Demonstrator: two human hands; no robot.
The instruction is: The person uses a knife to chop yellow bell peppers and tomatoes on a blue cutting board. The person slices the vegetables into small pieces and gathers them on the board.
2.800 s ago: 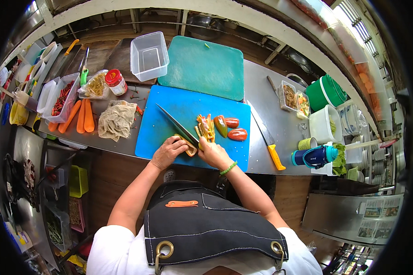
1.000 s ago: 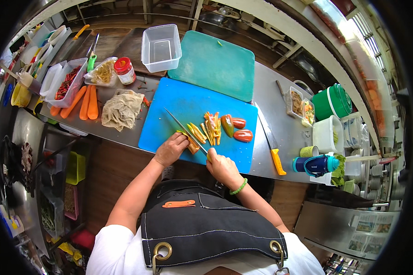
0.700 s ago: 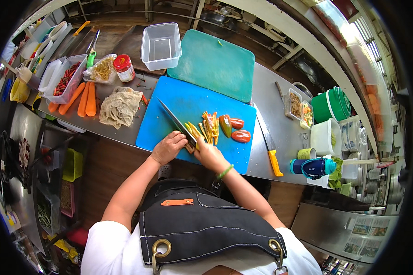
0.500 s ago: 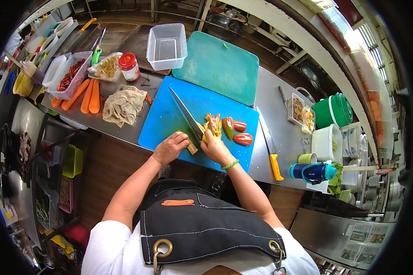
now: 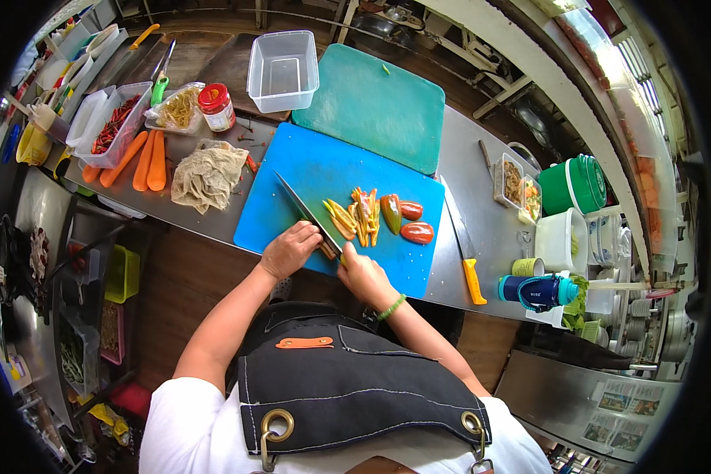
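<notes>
On the blue cutting board, my right hand grips the handle of a large kitchen knife, its blade pointing far left. My left hand presses down, fingers curled, on a tomato piece at the board's near edge, right beside the blade. Cut strips lie to the right of the blade in two groups: yellowish strips and a larger orange-red pile. Further right rest three uncut tomato halves, glossy and red to green. Fingers partly hide the piece being held.
Another knife with a yellow handle lies right of the board. Behind are a green cutting board and a clear plastic box. A cloth, carrots and a red-lidded jar stand left; a blue bottle lies right.
The knife and my right hand have shifted left and nearer. Yellowish strips now lie apart beside the pile, where the blade and my right fingers were. My left hand still holds a piece.
</notes>
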